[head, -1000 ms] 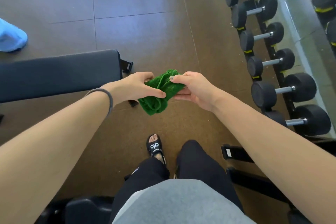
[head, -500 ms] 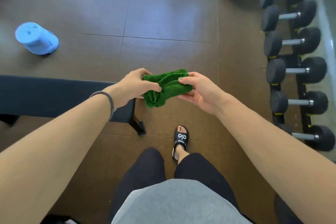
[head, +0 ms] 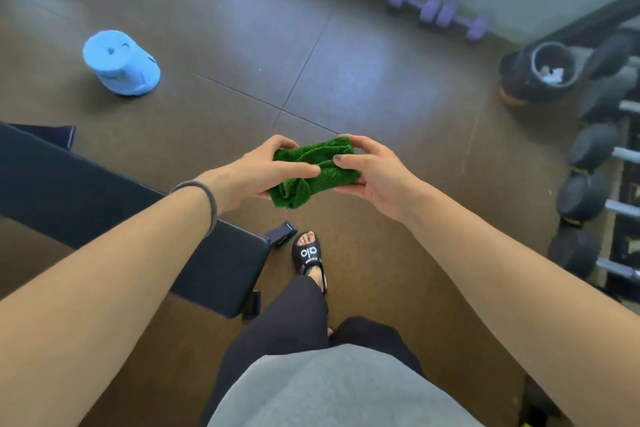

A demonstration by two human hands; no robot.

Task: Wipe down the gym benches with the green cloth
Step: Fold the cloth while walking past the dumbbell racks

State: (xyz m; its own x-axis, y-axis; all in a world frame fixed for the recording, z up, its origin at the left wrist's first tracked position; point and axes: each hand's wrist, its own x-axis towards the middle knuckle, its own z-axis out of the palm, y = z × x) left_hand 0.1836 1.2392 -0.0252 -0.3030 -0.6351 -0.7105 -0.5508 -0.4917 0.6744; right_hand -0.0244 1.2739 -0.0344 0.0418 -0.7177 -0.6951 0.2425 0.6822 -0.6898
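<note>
Cloth [head: 313, 170], green and bunched, is pinched in both the left hand [head: 263, 168] and right hand [head: 375, 177] above brown floor tiles [head: 214, 10], beside a black padded bench [head: 86, 204].

Bench [head: 86, 191] cut off at left edge

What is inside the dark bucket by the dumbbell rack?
The dark bucket holds something white and crumpled near the bottom, maybe paper or tissue. The rim and wall hide the rest of its inside, and blur prevents telling more.
</note>
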